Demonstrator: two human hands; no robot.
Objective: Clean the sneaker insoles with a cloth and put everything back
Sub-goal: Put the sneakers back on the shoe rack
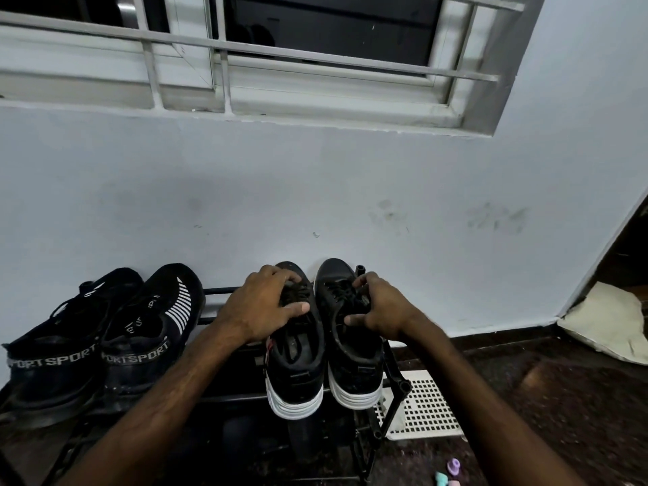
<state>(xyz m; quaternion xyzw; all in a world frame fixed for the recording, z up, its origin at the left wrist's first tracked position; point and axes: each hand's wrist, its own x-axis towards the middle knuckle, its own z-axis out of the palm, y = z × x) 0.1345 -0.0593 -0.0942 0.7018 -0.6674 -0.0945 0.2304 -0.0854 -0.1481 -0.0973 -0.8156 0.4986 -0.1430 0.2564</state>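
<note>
Seemingly at either the start or the close of the job, a person reached to a shoe rack [400,382] with sport shoes [105,342] at its left end. The left hand [266,303] and right hand [382,310] each curled their fingers over the laces of the black sneakers [298,368] at the rack's right end. No insole showed, so the cleaning could not be judged done, and pale fabric [610,320] lay well right of the rack.

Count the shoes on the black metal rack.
4. Two black knit shoes lettered SPORT at the rack's left; two black laced sneakers with white soles at its right, under the left hand and right hand. Lower shelf may hide more.
</note>
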